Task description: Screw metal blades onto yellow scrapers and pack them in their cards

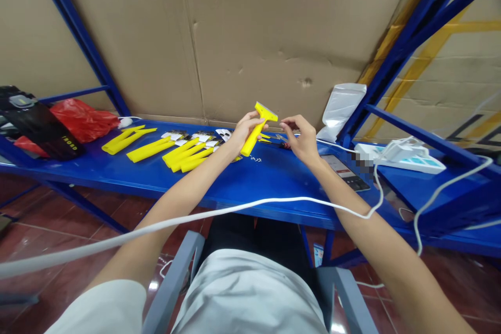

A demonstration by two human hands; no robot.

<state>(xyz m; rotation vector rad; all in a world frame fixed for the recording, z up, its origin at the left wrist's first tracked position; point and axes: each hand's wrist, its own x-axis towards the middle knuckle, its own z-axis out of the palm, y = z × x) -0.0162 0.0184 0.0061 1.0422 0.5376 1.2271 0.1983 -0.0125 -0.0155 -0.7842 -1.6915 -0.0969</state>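
Note:
My left hand (246, 128) is wrapped round a yellow scraper (253, 139), which tilts with its wide head up and its handle end down over the blue table. Just right of the scraper's head, my right hand (300, 136) has thumb and forefinger pinched together, apart from the scraper. Whatever small thing it may hold is too small to make out. Below the scraper lie several tiny screw-like pieces (256, 159). A red and black handled tool (284, 145) rests behind my right hand, partly hidden. Several more yellow scrapers (151, 150) lie to the left, some beside black and white packets (174, 135).
A white cable (274, 200) crosses in front of my forearms. At the right are a phone (348, 175) and a white power strip (407, 159) with plugs. A black container (43, 125) and red plastic bag (84, 119) stand left. Cardboard (250, 36) backs the blue table (235, 188).

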